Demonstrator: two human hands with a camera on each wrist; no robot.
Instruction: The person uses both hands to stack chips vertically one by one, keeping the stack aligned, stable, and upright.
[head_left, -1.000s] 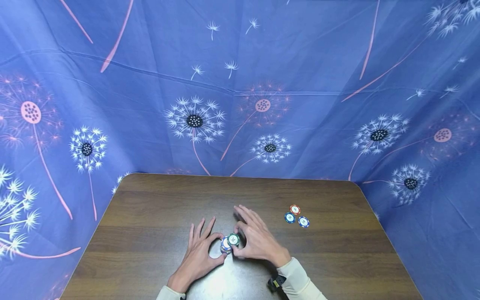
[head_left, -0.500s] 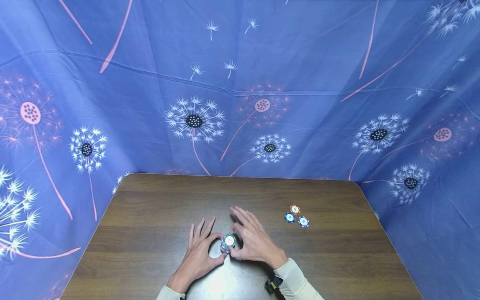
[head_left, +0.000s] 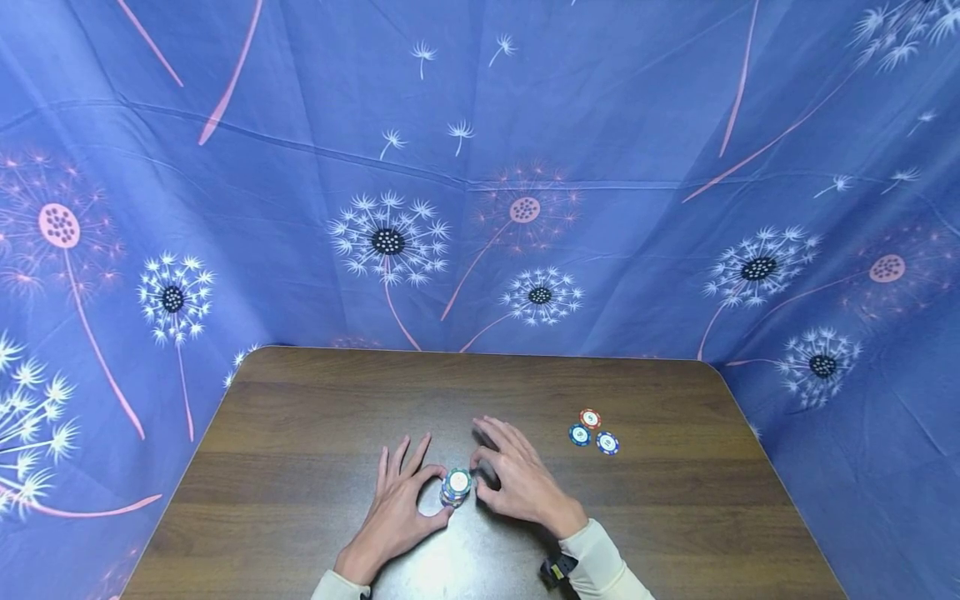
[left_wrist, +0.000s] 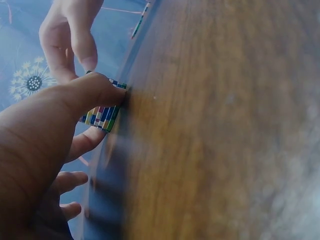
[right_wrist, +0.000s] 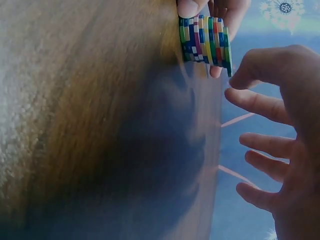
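A stack of poker chips (head_left: 453, 501) stands on the table, with a green-edged chip (head_left: 458, 481) on top. My left hand (head_left: 396, 521) grips the stack low down, thumb on the near side and index finger on the far side. Its other fingers are spread. In the right wrist view the stack (right_wrist: 204, 41) shows several colours, and its top chip (right_wrist: 228, 52) sits slightly off line. Just right of the stack is my right hand (head_left: 525, 490), its thumb and index finger parted and holding nothing. The left thumb covers part of the stack (left_wrist: 102, 117) in the left wrist view.
Three loose chips lie close together farther right: a red one (head_left: 590, 418), a teal-blue one (head_left: 579, 435) and a dark blue one (head_left: 607, 443). The brown wooden table (head_left: 300, 400) ends at a blue dandelion-print cloth (head_left: 480, 275).
My right hand brought the green-edged chip left onto the stack, let it go and drew back a little to the right. The left hand stayed in place on the stack.
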